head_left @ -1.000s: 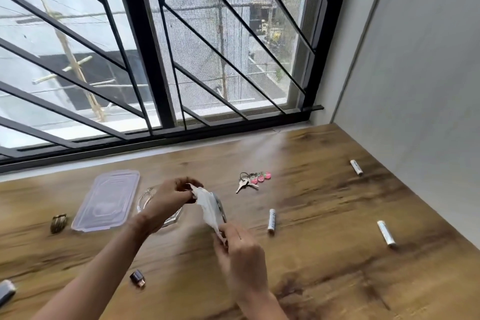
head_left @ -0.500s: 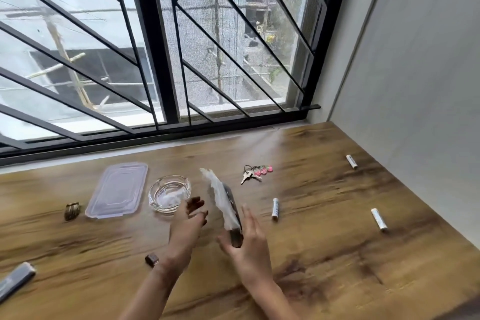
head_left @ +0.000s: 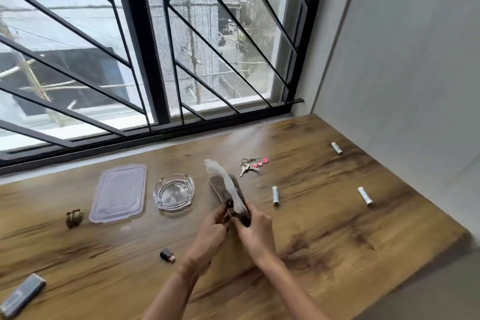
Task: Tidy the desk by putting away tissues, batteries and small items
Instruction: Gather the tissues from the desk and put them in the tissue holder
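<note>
Roughly from the lower left corner of the frame, a flat grey device (head_left: 22, 295) lies on the wooden desk (head_left: 337, 254), and above it toward centre-left sit a small brass-coloured object (head_left: 74, 218), a clear plastic lid (head_left: 118, 193) and a glass ashtray (head_left: 174, 192). A little dark adapter (head_left: 167, 255) rests below the ashtray.

At centre, the left hand (head_left: 211, 231) is closed in a pinch at the near end of a dark flat holder (head_left: 220, 188), while the right hand (head_left: 255, 228) is closed around that same end, where the white tissue (head_left: 228, 186) is gathered. The tissue trails up and away from the hands along the holder, its far tip free. Blur hides exactly which fingers touch tissue and which touch holder.

The tissue looks very light, limp and easy to tear, so it is probably best pinched where it is bunched and folded in gently rather than tugged by its loose tip. The holder seems stiff and light; gripping its edges should steady it.

Right of centre lies a bunch of keys (head_left: 250, 165) with pink tags. Three white batteries remain: one (head_left: 275, 195) just right of the hands, one (head_left: 365, 195) further right, one (head_left: 337, 148) in the upper right of the desk. Being smooth cylinders, they will likely roll and slip; a pinch across the middle suits them.
</note>
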`<state>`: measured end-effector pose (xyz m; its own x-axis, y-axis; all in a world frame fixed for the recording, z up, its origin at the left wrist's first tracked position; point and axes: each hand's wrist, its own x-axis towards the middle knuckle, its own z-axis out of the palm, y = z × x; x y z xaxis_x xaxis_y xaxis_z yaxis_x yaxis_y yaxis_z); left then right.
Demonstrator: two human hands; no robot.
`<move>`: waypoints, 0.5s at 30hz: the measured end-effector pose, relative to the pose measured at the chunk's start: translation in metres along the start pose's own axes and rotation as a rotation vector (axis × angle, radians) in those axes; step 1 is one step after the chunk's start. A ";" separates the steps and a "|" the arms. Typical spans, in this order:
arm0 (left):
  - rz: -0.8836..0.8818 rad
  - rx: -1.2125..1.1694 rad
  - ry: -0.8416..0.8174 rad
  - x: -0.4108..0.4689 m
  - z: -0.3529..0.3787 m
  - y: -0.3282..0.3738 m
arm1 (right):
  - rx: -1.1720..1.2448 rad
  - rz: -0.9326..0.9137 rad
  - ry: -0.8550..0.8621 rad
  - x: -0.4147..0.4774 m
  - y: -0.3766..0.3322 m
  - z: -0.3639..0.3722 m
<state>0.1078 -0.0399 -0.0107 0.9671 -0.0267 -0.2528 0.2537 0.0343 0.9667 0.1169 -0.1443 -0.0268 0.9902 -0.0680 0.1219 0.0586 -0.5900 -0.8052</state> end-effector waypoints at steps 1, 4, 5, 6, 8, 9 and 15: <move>0.006 -0.008 -0.024 -0.001 0.000 0.004 | 0.008 -0.004 0.012 0.001 -0.001 -0.001; 0.051 0.008 -0.112 -0.003 0.002 0.018 | 0.043 -0.025 0.066 0.004 -0.006 -0.010; 0.068 0.010 -0.135 -0.003 0.003 0.023 | 0.051 -0.036 0.087 0.006 -0.007 -0.014; 0.084 0.020 -0.151 -0.001 0.006 0.029 | 0.060 -0.040 0.108 0.008 -0.008 -0.020; 0.111 0.054 -0.182 0.004 0.013 0.039 | 0.087 -0.048 0.137 0.012 -0.011 -0.033; 0.120 0.068 -0.198 0.007 0.018 0.044 | 0.099 -0.051 0.147 0.015 -0.011 -0.039; 0.168 0.128 -0.257 0.042 0.066 0.077 | 0.125 -0.029 0.234 0.049 -0.002 -0.089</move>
<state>0.1668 -0.1043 0.0561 0.9550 -0.2834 -0.0872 0.0715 -0.0654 0.9953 0.1545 -0.2182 0.0322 0.9324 -0.2454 0.2653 0.1163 -0.4913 -0.8632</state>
